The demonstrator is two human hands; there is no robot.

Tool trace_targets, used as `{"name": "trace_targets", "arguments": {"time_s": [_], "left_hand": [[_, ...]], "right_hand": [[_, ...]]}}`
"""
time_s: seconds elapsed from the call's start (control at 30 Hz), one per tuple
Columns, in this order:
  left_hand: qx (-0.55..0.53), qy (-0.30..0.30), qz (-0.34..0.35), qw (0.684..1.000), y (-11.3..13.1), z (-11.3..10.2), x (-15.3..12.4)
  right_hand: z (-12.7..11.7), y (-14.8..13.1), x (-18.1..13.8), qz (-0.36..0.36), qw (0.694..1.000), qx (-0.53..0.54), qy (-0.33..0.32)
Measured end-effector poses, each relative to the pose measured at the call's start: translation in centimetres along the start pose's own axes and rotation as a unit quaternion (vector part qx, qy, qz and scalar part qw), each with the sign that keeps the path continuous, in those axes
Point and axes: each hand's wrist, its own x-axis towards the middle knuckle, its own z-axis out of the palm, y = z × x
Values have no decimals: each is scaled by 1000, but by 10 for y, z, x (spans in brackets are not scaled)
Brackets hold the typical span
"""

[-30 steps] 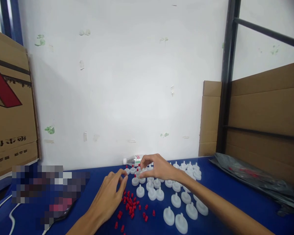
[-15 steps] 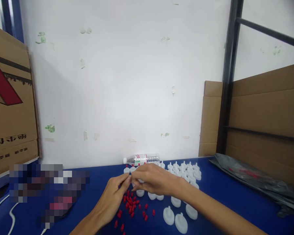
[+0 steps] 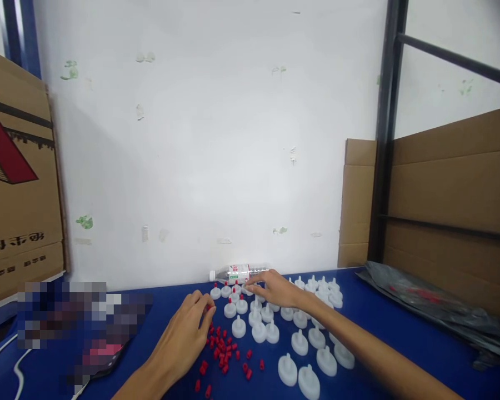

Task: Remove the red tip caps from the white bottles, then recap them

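Note:
Several white plastic nozzle caps [image 3: 300,341] stand spread over the blue table [image 3: 391,333]. A few at the far left of the group carry red tips [image 3: 230,307]. A loose pile of small red tips [image 3: 224,347] lies in front of them. My left hand [image 3: 185,333] rests beside the red pile, fingers curled with their tips pinched over the pile's edge; what they hold is hidden. My right hand [image 3: 275,289] reaches to the far row, fingers pinched on a white cap near the lying bottle [image 3: 237,272].
A clear water bottle lies against the white wall. Cardboard boxes [image 3: 16,178] stand at the left, cardboard sheets [image 3: 450,189] and a black metal post [image 3: 383,133] at the right. A dark plastic bag [image 3: 433,305] lies on the table's right. White cables [image 3: 8,361] run at bottom left.
Half a second ago both hands met over the red pile. Since then my right hand has moved out to the far row of caps, and my left hand has dropped back beside the red tips.

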Motion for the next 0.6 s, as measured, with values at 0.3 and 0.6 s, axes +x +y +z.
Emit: {"name": "trace_targets", "arguments": {"time_s": [0.3,0.6], "left_hand": [[30,-44,5,999,-13,11,0],[48,-45,8,998,-8,10,-2]], "right_hand": [[-6,-15,2,7,999,-48,-9],[-4,-19,-1,-30,993,-111,-24]]}}
